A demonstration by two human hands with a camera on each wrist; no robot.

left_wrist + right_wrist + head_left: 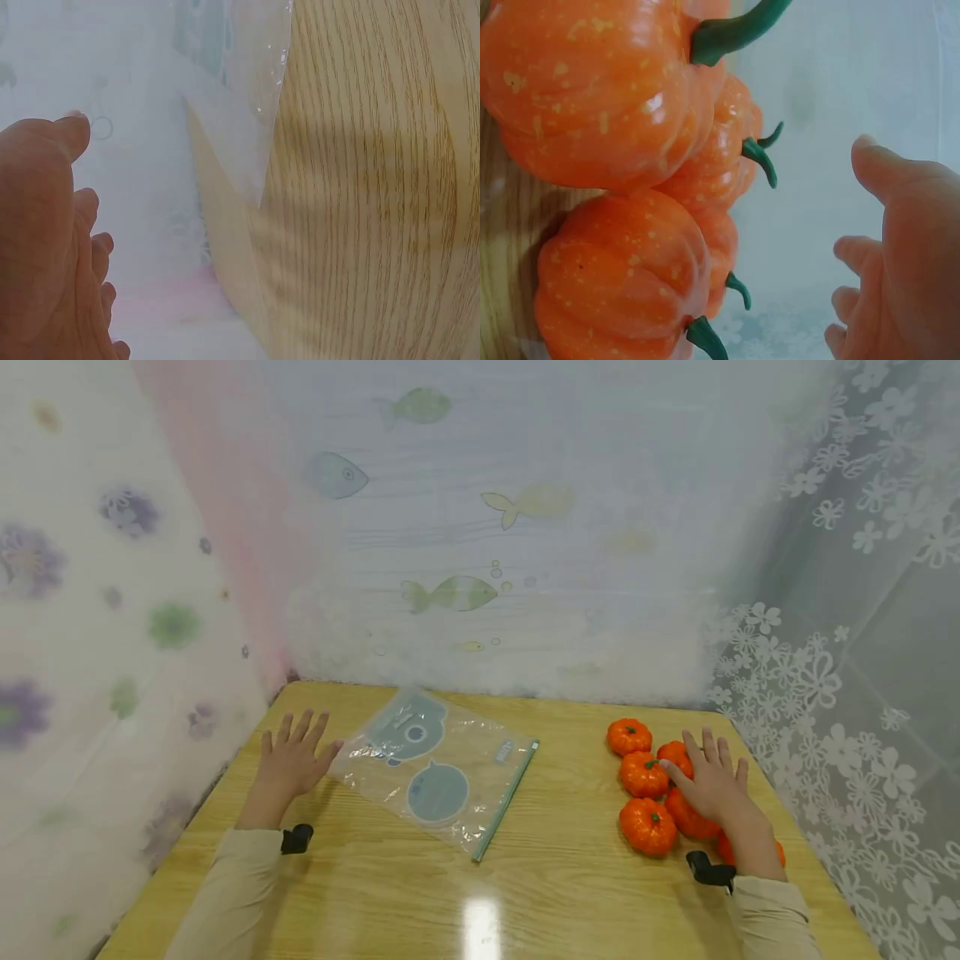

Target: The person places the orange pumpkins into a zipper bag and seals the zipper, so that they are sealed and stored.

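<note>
My left hand (pixel 291 767) is spread with straight fingers over the table's left side, its thumb close to the corner of a clear zip bag (pixel 487 785). That bag lies flat, with blue-grey cartoon prints and a green slider strip (pixel 507 802) along its right edge. In the left wrist view the hand (pixel 45 232) holds nothing. My right hand (pixel 716 785) hovers, fingers apart, above a cluster of several small orange pumpkins (pixel 648 827) with green stems. Seen from the right wrist, the hand (pixel 907 247) is apart from the pumpkins (pixel 622 270) and grips nothing. Part of the cluster is hidden under it.
The wooden table (pixel 360 877) runs back to a pale wall covering (pixel 465 510) printed with fish. A flower-patterned sheet (pixel 97 610) hangs at the left, and a white-flowered translucent curtain (pixel 847 718) at the right. Black wrist cameras (pixel 297 839) sit on both wrists.
</note>
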